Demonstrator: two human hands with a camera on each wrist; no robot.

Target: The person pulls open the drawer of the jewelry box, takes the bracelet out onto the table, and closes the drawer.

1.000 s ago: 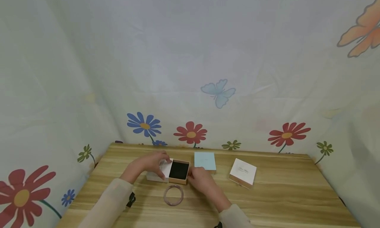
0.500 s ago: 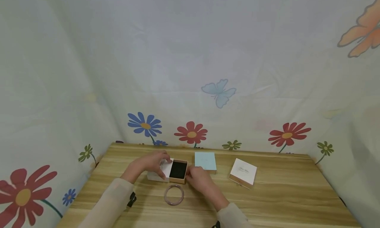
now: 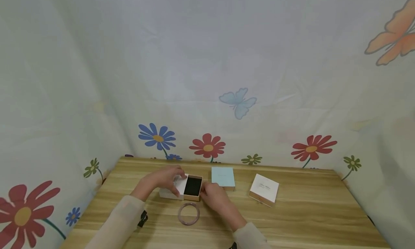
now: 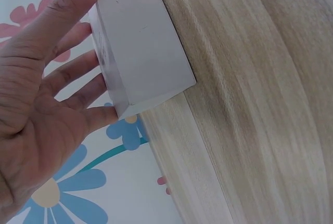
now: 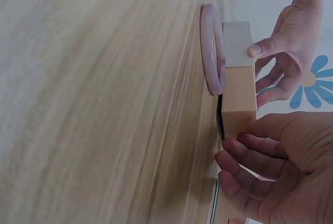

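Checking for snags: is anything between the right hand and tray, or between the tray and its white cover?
Nothing visible does. The right hand touches the tray, which sits partly inside the white cover held by the left hand. The bangle lies alongside, off that line.

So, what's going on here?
A person's left grip holds a white box sleeve while the right grip is on the outer end of its tray. The tray sits partly out, black lining showing. A bangle lies on the table in front, not inside. A light blue box and another white box are to the right.
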